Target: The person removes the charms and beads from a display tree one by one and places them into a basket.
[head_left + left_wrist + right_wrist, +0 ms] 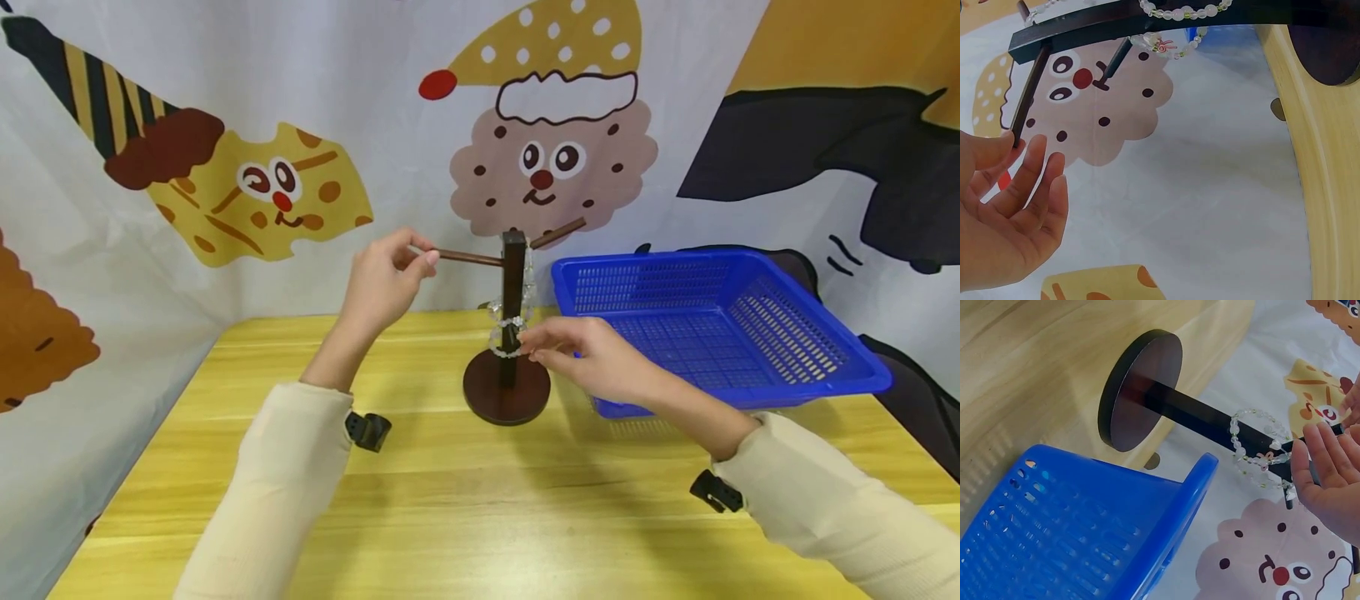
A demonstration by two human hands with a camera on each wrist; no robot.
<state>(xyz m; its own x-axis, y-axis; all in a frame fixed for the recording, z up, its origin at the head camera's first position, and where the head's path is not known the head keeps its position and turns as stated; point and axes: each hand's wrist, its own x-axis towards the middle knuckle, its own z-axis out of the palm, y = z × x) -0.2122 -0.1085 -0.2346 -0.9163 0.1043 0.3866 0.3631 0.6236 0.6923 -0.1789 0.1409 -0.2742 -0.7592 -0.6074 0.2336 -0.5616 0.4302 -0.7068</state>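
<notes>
A dark wooden stand [513,292] with a round base [507,408] and several pegs stands upright on the table. My left hand [384,279] pinches the end of its left peg [472,257] between thumb and fingers. Bracelets of clear and white beads [1250,450] hang on the stand, low on its near side and behind the post. Close beside the lower bracelet [504,350] is my right hand [588,354], its fingers fairly straight and the fingertips at the beads. Whether they touch the bracelet or a peg end there cannot be made out.
A blue perforated plastic basket [862,375] stands just right of the stand, beneath and behind my right forearm. The light wooden table [465,517] ends at the back against a white cloth [405,150] printed with cartoon food. Another peg [558,232] juts back to the right near the stand's top.
</notes>
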